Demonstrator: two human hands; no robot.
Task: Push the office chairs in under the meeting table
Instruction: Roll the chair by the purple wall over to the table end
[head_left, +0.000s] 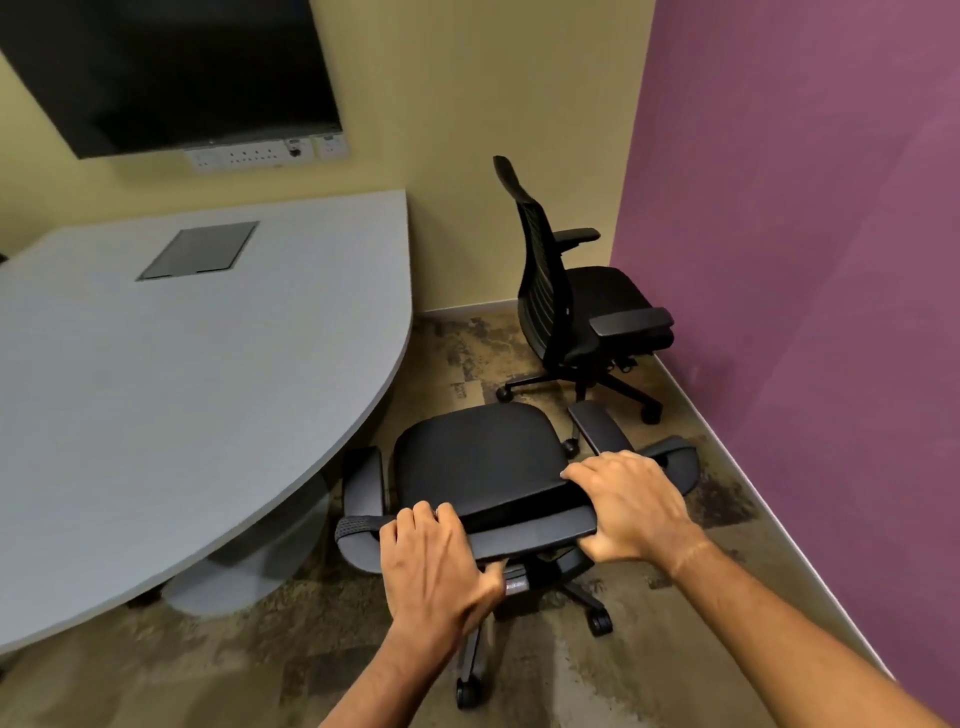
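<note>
A black office chair (478, 457) stands just in front of me, beside the curved right edge of the grey meeting table (182, 374). Both hands grip the top of its backrest: my left hand (436, 566) on the left part, my right hand (628, 506) on the right part. The seat faces away from me and lies outside the table's edge. A second black office chair (566, 301) stands farther off in the corner, turned with its seat toward the purple wall and away from the table.
A dark screen (171, 73) hangs on the yellow wall above a socket strip (265, 156). The purple wall (810, 260) runs close along the right. The table's pedestal base (244, 566) stands left of the near chair. Patterned carpet covers the floor.
</note>
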